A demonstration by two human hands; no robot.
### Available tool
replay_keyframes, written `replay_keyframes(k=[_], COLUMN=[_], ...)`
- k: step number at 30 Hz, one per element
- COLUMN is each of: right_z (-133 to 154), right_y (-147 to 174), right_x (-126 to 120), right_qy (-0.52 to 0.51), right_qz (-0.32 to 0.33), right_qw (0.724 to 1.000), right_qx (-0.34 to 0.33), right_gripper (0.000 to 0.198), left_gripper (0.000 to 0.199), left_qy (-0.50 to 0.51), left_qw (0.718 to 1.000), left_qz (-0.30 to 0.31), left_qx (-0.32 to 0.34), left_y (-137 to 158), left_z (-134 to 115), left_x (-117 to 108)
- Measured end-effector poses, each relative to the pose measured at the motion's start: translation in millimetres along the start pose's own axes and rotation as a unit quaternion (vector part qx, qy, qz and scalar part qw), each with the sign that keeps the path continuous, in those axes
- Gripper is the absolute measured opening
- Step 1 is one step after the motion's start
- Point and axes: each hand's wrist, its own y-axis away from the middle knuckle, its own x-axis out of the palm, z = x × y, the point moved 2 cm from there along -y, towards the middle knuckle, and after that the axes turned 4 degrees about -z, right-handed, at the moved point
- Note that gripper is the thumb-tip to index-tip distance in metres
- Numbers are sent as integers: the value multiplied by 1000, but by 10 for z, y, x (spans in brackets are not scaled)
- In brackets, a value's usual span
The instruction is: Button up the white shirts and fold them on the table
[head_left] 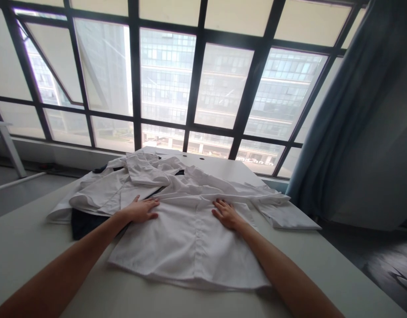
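Note:
A white button-up shirt (177,238) lies spread on the table, its button strip running down the middle and its hem toward me. My left hand (142,210) rests on the shirt's left side with fingers spread. On its right side, my right hand (226,213) lies flat, the fingers apart. Neither hand grips anything. The far part of the shirt is rumpled, and its collar cannot be made out clearly.
A heap of white garments (104,185) with a dark cloth (86,223) under it lies at the left. A folded white cloth (286,214) sits at the right on the white table (28,251). Beyond are windows and a blue curtain (325,123).

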Motion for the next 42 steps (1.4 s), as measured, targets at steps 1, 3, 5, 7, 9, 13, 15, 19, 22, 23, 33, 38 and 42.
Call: replay_keyframes(k=[1,3,5,7,9,13,15,19,22,23,33,38,42], right_z=[33,83,110,115,106,112,152,238,199,162,80,555,853], right_y=[-18,12,128,310,524,916,1032,985,750,670,439,-77,-445], right_x=[-7,-26,-42,-56,-77,-197,-308,-509,-510,-480,-534,-465,-309], right_qy=[2,7,12,16,22,36,34,-5,19,35,88,45,27], right_qz=[-5,-6,4,21,33,44,45,17,-52,-60,42,-53,-65], right_qw=[1000,1000,1000,1000,999,997,996,993,995,995,995,996,996], right_qx=[0,-3,-8,-13,-20,-44,-70,-115,-88,-72,17,49,60], right_gripper=[62,63,65,68,69,71,72,56,49,49,50,45,46], left_gripper=[54,55,58,59,59,64,60,38,43,46,68,43,31], left_qy=[-11,-31,-39,-40,-46,-71,-85,-62,-13,1,28,36,154], left_qw=[1000,999,999,998,996,993,991,995,999,997,995,994,978], left_qz=[3,17,37,52,65,82,99,74,-23,-52,-30,-95,-141], left_qx=[-1,-6,-3,16,36,44,37,28,47,62,95,37,-25], left_y=[15,83,204,367,545,800,809,498,79,-52,-450,-785,-1188], left_z=[-13,-77,-197,-374,-573,-851,-889,-870,-805,-757,-41,-572,-943], left_x=[-16,-60,-115,-169,-205,-229,-246,-323,-278,-214,440,99,72])
